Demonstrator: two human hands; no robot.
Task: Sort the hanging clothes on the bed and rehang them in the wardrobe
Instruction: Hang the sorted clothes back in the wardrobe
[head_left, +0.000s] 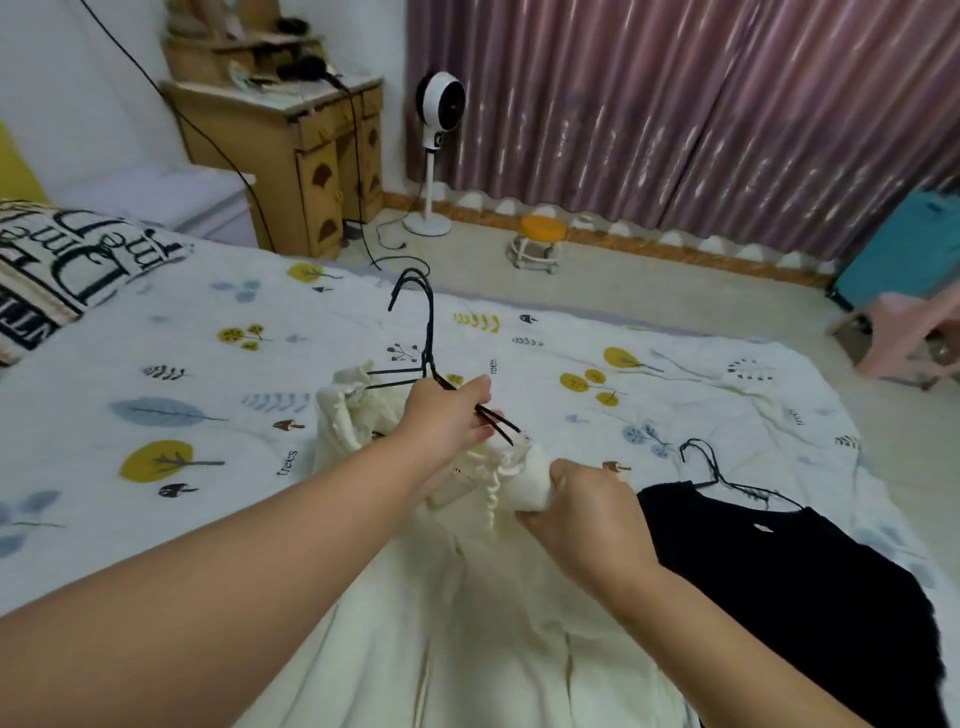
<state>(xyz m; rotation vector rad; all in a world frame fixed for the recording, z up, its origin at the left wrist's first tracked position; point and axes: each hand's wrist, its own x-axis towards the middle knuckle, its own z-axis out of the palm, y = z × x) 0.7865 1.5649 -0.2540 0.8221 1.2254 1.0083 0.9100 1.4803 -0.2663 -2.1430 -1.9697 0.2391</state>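
Bedsheet (156, 364): small word "trees" printed beside tree motifs. Pillow (67, 265): large black lettering, upside down, unreadable.

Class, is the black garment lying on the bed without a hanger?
No, the black garment has a black wire hanger at its neckline.

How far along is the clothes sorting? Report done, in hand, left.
Done: nothing shows as rehung; no wardrobe is in view. In hand: the left hand holds black hangers at the cream garment, while the right hand pinches its shoulder fabric. Left: the black top lies on the bed, on its own hanger; both need hanging.
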